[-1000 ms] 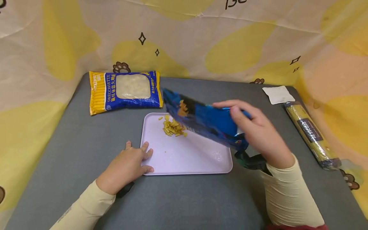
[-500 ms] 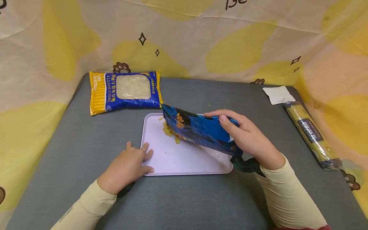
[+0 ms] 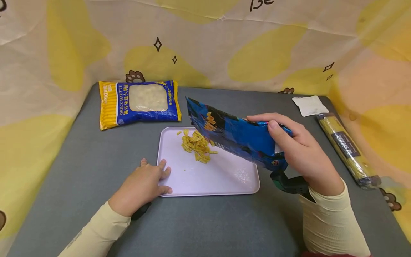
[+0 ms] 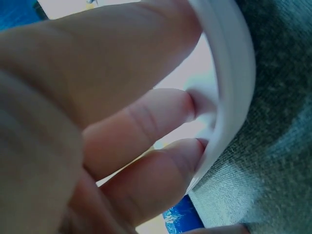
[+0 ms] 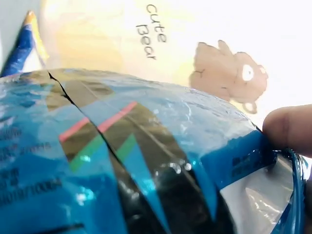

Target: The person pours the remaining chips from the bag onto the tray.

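Observation:
My right hand [image 3: 300, 148] grips a blue snack bag [image 3: 237, 135] by its right end in the head view. The bag tilts over the lilac tray [image 3: 218, 178], and its lower left end hides part of a pile of yellow crinkle-cut chip pieces [image 3: 194, 144]. In the right wrist view the printed bag [image 5: 146, 161] fills the lower part, with a fingertip [image 5: 287, 127] at its right edge. My left hand [image 3: 141, 185] rests with spread fingers on the tray's front left corner. Up close in the left wrist view, its fingertips touch the tray wall [image 4: 226, 63].
A yellow and blue orecchiette bag [image 3: 141, 103] lies behind the tray to the left. Along the right side of the grey table [image 3: 224, 225] lie a pack of long pasta [image 3: 346, 146] and a white sheet [image 3: 310, 105]. A patterned cloth [image 3: 205, 43] hangs behind.
The blue snack bag dipped toward the tray, then rose again to the right with my right hand. More chip pieces lie in the pile. My left hand has stayed put.

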Demonstrator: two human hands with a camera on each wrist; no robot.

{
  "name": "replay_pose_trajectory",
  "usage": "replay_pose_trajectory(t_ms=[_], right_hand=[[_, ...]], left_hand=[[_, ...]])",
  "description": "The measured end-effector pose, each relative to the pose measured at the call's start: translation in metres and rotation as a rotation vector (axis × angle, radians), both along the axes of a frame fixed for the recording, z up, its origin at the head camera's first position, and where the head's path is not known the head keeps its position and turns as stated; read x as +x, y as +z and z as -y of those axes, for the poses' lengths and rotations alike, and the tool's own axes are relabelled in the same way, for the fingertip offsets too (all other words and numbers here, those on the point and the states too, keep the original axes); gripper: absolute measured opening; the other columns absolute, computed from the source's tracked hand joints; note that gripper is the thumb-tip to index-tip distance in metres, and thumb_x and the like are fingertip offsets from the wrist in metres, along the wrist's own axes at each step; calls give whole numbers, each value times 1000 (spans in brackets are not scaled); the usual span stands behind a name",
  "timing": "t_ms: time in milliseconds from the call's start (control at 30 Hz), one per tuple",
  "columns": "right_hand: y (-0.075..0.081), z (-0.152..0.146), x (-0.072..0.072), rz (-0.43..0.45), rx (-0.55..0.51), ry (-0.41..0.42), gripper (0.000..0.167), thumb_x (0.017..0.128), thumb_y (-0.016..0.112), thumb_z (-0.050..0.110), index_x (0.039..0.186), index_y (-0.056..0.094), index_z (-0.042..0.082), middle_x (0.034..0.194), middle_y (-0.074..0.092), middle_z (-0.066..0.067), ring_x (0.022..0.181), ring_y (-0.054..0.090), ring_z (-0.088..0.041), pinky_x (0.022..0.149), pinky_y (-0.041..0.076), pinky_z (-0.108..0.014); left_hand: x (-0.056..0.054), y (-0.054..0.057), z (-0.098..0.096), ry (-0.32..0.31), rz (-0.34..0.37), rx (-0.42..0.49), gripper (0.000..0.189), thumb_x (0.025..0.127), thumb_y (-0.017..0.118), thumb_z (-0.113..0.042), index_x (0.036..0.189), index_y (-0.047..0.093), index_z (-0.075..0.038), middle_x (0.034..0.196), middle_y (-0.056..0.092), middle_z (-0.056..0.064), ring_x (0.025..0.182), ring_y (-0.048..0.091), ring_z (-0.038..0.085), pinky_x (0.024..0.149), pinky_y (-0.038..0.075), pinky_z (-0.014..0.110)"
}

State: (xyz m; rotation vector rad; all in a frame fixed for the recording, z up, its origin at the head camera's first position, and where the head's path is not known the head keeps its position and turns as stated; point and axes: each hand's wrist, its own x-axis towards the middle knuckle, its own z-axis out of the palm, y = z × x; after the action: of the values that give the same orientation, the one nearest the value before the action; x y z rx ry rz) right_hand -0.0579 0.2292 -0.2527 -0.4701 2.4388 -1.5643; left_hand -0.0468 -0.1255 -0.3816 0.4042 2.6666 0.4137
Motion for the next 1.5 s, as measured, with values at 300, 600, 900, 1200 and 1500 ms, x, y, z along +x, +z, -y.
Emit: replay_pose_trajectory(t_ms=[300, 600, 900, 1200, 1500], right_hand=[[-33, 3, -10, 19, 141, 80, 37, 116, 45, 31, 146, 65, 24, 151, 59, -3, 134, 57, -29, 104, 49, -57], [-18, -14, -10, 51, 112, 65, 37, 116, 44, 33, 147, 64, 27, 149, 60, -2, 126, 61, -30, 94, 57, -41], [-11, -15, -7, 43, 111, 48, 38, 116, 43, 33, 147, 64, 27, 147, 62, -2, 123, 63, -28, 92, 58, -36], [-8, -14, -6, 24, 83, 51, 38, 116, 43, 31, 147, 64, 25, 146, 62, -2, 123, 64, -30, 92, 59, -36], [-16, -19, -5, 87, 99, 10, 38, 116, 44, 37, 147, 64, 27, 148, 60, -4, 124, 61, -34, 92, 59, -46]], left_hand=[[-4, 1, -2, 3, 29, -25, 67, 86, 89, -36, 143, 68, -8, 155, 52, 22, 132, 34, 77, 98, 39, 81], [-3, 1, -2, -8, 15, -19, 65, 86, 89, -36, 142, 69, -7, 155, 52, 23, 130, 36, 77, 100, 39, 80], [-3, 2, -2, -5, 10, -21, 65, 86, 89, -36, 142, 69, -8, 155, 52, 22, 131, 35, 77, 100, 38, 81], [-5, 5, 0, -2, 5, -16, 65, 86, 90, -35, 141, 69, -7, 155, 52, 23, 131, 34, 78, 100, 38, 81], [-3, 4, 2, -1, 15, -23, 68, 86, 89, -36, 143, 67, -7, 155, 52, 24, 131, 34, 77, 100, 38, 81]])
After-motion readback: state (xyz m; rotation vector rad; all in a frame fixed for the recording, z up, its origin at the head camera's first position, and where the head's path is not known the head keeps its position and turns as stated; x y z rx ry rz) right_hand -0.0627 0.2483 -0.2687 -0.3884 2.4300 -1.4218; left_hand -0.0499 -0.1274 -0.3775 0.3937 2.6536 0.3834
